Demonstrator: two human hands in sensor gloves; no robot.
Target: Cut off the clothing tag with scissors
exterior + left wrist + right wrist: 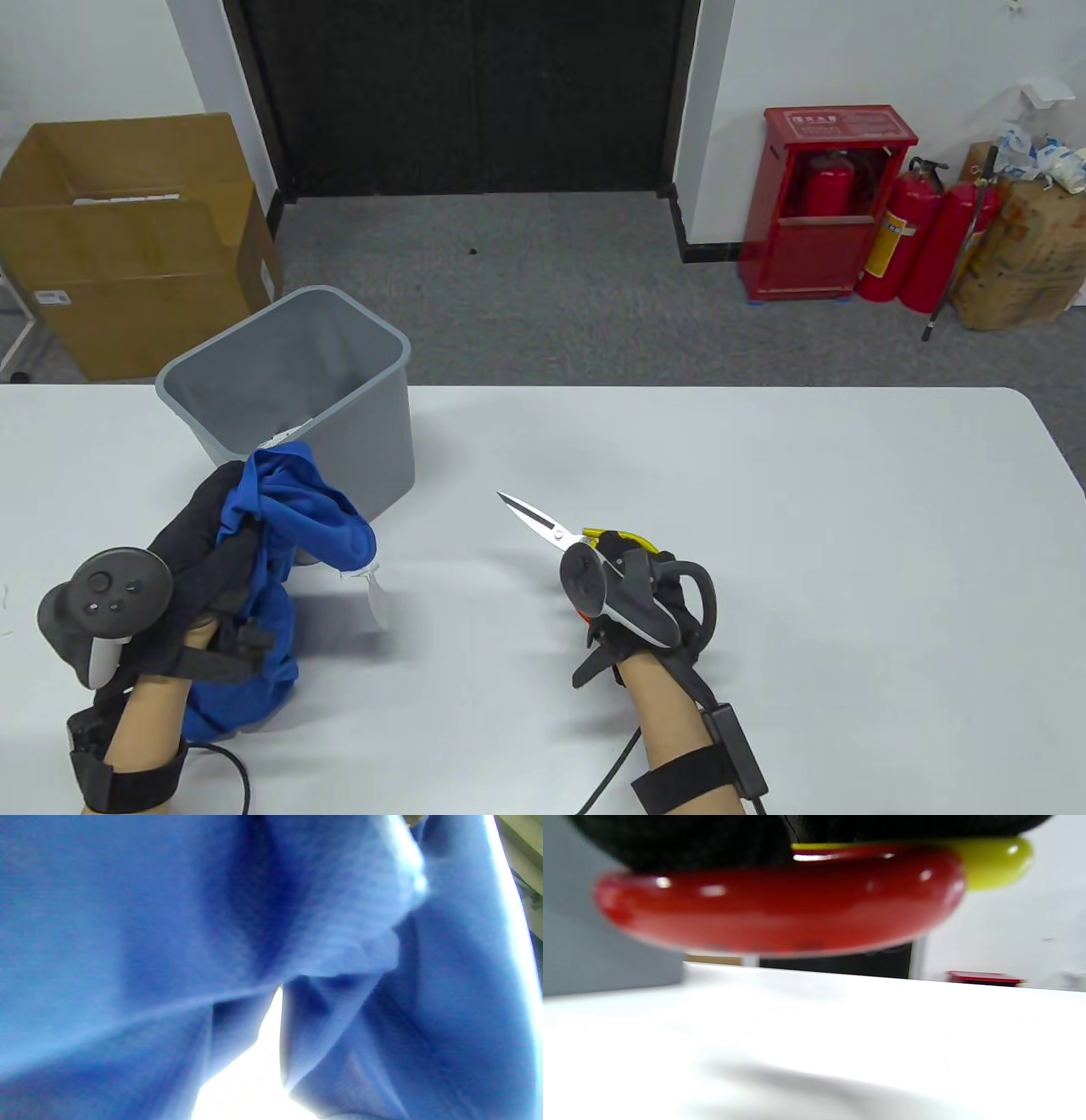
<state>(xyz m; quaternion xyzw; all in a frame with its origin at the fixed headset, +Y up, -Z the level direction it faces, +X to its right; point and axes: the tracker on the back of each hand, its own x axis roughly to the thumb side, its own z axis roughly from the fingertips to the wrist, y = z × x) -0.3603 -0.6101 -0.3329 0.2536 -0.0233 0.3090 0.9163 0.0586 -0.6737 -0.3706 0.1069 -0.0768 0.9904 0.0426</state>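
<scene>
Tag (374, 596) first: the small white tag hangs off the lower right fold of the blue garment (280, 543), dangling just above the table (764, 509) with its long axis close to vertical. You have the garment bunched in your left hand (199, 577), fingers clamped around the cloth and lifted, so the tag falls free on the side facing your other hand. In the left wrist view only blue folds fill the frame.

Your right hand (645, 594) grips the scissors (551, 535) by their red and yellow handles, well apart from the tag and to its right. The blades point up and to the left, roughly toward the grey bin (297, 382) behind the garment, and they lie nearly together. The right wrist view shows the handles pressed against the glove above the table.

So the tag lies left of the blade tips and slightly nearer you. You would likely need to swing the scissors left, spread the blades, and meet the string where the tag joins the cloth, across its hanging axis.
</scene>
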